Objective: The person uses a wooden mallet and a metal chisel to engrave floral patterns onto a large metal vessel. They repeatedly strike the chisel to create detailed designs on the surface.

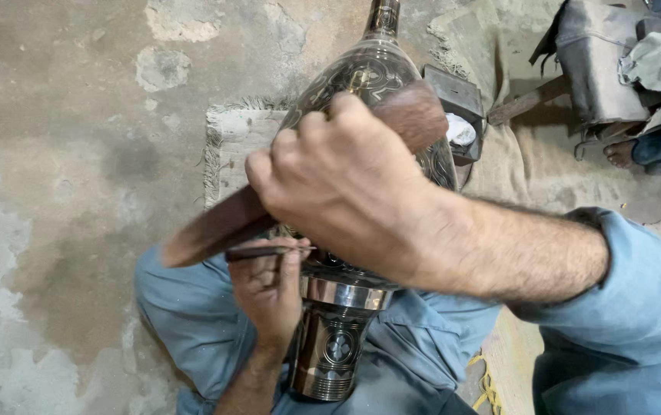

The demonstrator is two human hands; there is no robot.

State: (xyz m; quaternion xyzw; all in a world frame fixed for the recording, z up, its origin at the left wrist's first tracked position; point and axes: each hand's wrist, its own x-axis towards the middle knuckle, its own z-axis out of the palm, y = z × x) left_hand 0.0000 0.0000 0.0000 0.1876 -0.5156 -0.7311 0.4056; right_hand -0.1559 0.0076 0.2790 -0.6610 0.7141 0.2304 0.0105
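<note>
1 metal vase (361, 84), 1 wooden stick (215, 227), 1 thin tool (265, 251), 2 hands: left (269, 288), right (338, 180). 1 box (457, 100) at 1 o'clock.

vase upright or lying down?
Lying down: the metal vase rests lengthwise across the lap, neck pointing away, base toward the person.

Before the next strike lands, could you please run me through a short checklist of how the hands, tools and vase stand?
1. Right hand gripping wooden mallet: ok, fingers wrapped around it.
2. Left hand holding thin chisel against the engraved metal vase: ok.
3. Chisel tip's exact spot on the pattern: cannot tell, hidden by the right hand.
4. Vase steadied: ok, lying across the lap, neck pointing away.
5. Left fingers clear of the mallet's path: cannot tell.
</note>
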